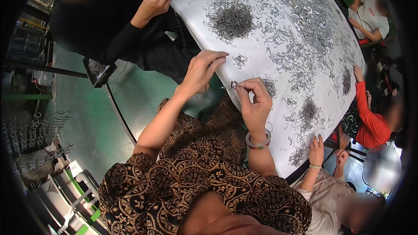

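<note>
Hooks of thin bent silver wire point(278, 39) lie scattered and heaped across the round white-covered table point(261, 67) before us. We see the right hand point(254, 102) at the near table edge, thumb and fingertips pinched narrow on one small silver wire hook point(234, 85). The left hand point(201, 72) hovers just beside it, fingers loosely extended with the tips near a small tangle of hooks point(239, 61); we cannot tell whether it grips anything. A pale jade-like bangle point(258, 141) circles the right wrist. Other people's hands work around the table, and a dense dark pile of hooks point(230, 17) sits farther in.
</note>
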Available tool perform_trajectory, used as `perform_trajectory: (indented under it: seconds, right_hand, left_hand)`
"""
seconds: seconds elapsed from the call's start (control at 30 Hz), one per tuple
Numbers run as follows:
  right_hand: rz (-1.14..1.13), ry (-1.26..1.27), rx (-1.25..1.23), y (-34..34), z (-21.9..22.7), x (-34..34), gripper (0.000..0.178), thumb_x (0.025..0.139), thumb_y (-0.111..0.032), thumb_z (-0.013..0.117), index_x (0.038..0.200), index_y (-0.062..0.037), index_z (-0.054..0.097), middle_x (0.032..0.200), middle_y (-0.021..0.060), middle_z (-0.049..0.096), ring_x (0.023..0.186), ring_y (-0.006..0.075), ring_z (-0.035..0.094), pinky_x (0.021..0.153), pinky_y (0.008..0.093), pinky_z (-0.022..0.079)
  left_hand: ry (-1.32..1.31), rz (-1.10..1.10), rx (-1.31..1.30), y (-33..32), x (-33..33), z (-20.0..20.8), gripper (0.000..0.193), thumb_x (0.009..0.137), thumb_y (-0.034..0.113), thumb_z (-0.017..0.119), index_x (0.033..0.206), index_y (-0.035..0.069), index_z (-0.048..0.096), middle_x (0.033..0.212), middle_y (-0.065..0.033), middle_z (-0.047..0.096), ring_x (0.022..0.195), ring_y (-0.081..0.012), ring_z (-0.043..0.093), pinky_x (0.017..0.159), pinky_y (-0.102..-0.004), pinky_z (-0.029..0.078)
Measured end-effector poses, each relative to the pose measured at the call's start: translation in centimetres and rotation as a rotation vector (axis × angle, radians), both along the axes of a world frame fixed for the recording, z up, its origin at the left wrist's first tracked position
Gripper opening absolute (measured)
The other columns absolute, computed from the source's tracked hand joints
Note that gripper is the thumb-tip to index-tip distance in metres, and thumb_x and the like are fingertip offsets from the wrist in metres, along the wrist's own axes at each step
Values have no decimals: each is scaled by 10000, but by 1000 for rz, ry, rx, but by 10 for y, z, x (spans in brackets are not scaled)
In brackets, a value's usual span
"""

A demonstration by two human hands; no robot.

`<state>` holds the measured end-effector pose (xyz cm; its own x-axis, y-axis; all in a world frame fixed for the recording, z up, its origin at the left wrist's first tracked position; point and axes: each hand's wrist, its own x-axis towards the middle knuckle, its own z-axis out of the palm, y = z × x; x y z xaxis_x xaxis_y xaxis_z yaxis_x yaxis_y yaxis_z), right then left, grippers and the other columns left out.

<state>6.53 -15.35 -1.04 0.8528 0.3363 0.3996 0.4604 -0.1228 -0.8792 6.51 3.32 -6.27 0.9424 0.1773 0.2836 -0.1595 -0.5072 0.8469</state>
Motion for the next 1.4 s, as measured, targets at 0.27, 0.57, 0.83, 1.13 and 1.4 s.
perform_trajectory:
  seconds: [0.27,0.57,0.83,1.13,1.4]
  right_hand:
    - [-10,27,-5,-4,-4,-4,93,790,109,625,837,32,602,807,110,603,721,220,560,659,293,453]
    - [13,116,60,-5,-11,-10,34,853,72,608,848,53,581,834,73,542,765,165,514,674,267,444]
    - [16,139,26,-2,-2,-22,29,883,55,600,861,51,580,853,60,536,777,132,507,680,244,443]
    - [-6,117,54,-2,-14,-19,40,877,46,607,843,27,597,794,18,574,742,91,541,692,224,455]
    - [-66,274,241,9,-41,-20,32,860,43,670,880,42,644,845,31,618,785,73,550,713,215,453]
  left_hand:
    - [-13,-114,752,18,121,-88,82,745,41,569,801,-3,609,891,-153,602,918,-310,621,751,-383,561]
    - [-213,94,730,13,131,-66,155,764,62,589,860,-59,606,943,-179,595,947,-314,580,759,-380,540]
    - [63,156,679,8,124,-58,154,719,47,648,851,-19,693,1028,-210,601,1044,-329,554,831,-406,517]
    - [62,70,610,36,85,-38,144,796,66,558,815,38,698,792,-177,675,807,-386,660,741,-465,534]
    - [32,-86,-408,-13,-44,51,139,889,81,669,930,-51,677,1000,-68,685,840,-95,618,760,-251,507]
